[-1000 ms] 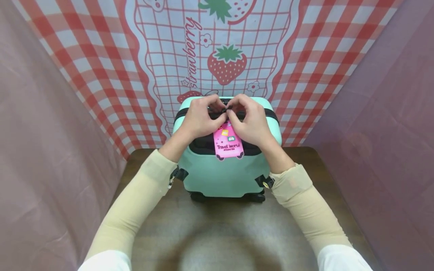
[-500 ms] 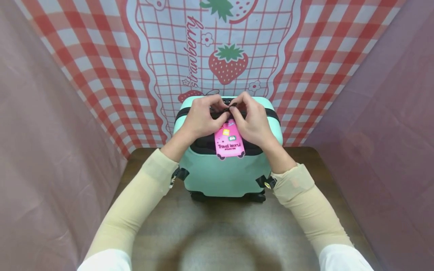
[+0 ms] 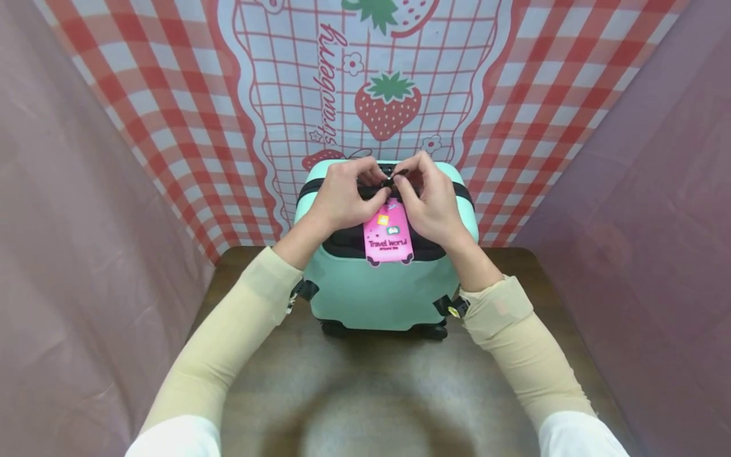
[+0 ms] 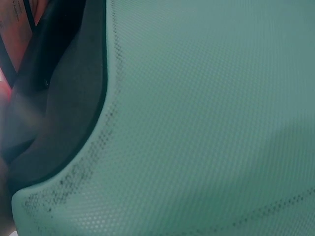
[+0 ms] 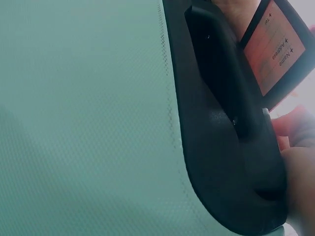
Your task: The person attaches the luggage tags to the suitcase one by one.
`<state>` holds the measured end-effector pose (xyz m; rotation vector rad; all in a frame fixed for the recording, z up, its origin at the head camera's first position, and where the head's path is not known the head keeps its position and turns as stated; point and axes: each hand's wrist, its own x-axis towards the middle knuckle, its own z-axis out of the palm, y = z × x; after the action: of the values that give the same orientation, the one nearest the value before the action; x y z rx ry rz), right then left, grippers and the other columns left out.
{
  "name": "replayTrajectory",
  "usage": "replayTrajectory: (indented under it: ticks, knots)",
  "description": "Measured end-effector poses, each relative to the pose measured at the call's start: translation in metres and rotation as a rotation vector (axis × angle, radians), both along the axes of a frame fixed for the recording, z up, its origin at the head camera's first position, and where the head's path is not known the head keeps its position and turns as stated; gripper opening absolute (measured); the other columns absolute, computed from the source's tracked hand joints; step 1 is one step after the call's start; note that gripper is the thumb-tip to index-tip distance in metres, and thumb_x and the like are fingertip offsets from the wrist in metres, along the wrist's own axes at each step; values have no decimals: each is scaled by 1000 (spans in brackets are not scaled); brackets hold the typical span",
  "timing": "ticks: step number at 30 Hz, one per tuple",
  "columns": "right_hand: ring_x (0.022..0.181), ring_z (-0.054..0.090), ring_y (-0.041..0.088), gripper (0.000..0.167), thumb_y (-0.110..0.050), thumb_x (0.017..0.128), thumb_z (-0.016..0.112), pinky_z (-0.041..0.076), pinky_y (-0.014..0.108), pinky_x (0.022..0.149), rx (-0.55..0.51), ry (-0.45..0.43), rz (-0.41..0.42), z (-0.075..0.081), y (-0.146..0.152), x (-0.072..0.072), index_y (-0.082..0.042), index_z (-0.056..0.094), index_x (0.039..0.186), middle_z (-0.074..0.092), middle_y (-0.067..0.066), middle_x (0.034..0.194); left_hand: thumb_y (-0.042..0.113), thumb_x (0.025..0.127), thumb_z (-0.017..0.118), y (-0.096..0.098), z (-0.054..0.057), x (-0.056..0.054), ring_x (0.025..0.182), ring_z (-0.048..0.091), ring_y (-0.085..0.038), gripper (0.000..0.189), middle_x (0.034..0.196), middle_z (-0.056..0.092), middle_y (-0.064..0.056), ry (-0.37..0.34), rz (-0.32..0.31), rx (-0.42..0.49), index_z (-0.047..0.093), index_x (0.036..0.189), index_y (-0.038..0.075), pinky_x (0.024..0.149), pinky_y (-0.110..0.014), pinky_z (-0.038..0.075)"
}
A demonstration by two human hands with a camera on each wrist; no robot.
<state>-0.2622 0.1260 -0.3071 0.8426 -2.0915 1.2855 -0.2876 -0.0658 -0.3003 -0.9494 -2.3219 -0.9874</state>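
Observation:
A mint-green suitcase [image 3: 385, 295] stands upright on the wooden surface. At its top, in the head view, my left hand [image 3: 347, 198] and right hand [image 3: 429, 200] meet, each pinching the thin black strap [image 3: 389, 182] between thumb and fingertips. From this strap a pink luggage tag [image 3: 388, 240] printed "Travel World" hangs over the black handle recess [image 3: 345, 244]. The right wrist view shows the tag's back [image 5: 273, 49], with name, address and tel lines, beside the suitcase handle [image 5: 231, 73]. Mostly suitcase shell [image 4: 206, 108] fills the left wrist view. Fingers partly hide the strap.
Behind the suitcase hangs a red-and-white checked strawberry cloth [image 3: 525, 120]. Pinkish drapes stand at the left [image 3: 85, 254] and right [image 3: 628, 222]. The wooden tabletop [image 3: 365, 393] extends in front of the suitcase, whose black wheels [image 3: 431, 331] show at the bottom.
My right fingertips have drawn slightly up and right from the left ones, and more of the black strap's end shows. The tag still hangs in nearly the same place.

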Motion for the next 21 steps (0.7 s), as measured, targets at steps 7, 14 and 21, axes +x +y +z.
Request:
replayTrajectory:
  ticks: [7, 14, 21]
  knots:
    - [93, 69, 19, 11, -1, 101, 64, 55, 20, 85, -9, -49, 9, 1, 0, 1, 5, 64, 109, 69, 18, 103, 20, 93, 74, -2, -1, 1, 98, 78, -25, 22, 103, 80, -13, -28, 8, -17, 71, 107, 4, 93, -40, 62]
    - [94, 75, 22, 9, -5, 99, 70, 61, 36, 88, 69, -58, -73, 3, 1, 2, 0, 67, 106, 76, 13, 102, 21, 94, 76, -1, 0, 1, 96, 78, -24, 21, 101, 80, -12, -18, 17, -12, 71, 104, 4, 92, -38, 62]
    - [98, 75, 25, 7, -3, 103, 64, 54, 17, 84, 50, -78, -45, 3, 1, 4, 2, 63, 106, 76, 15, 109, 20, 92, 78, 1, 0, -1, 92, 79, -23, 17, 96, 81, -11, -19, 22, 10, 73, 96, 4, 88, -37, 62]
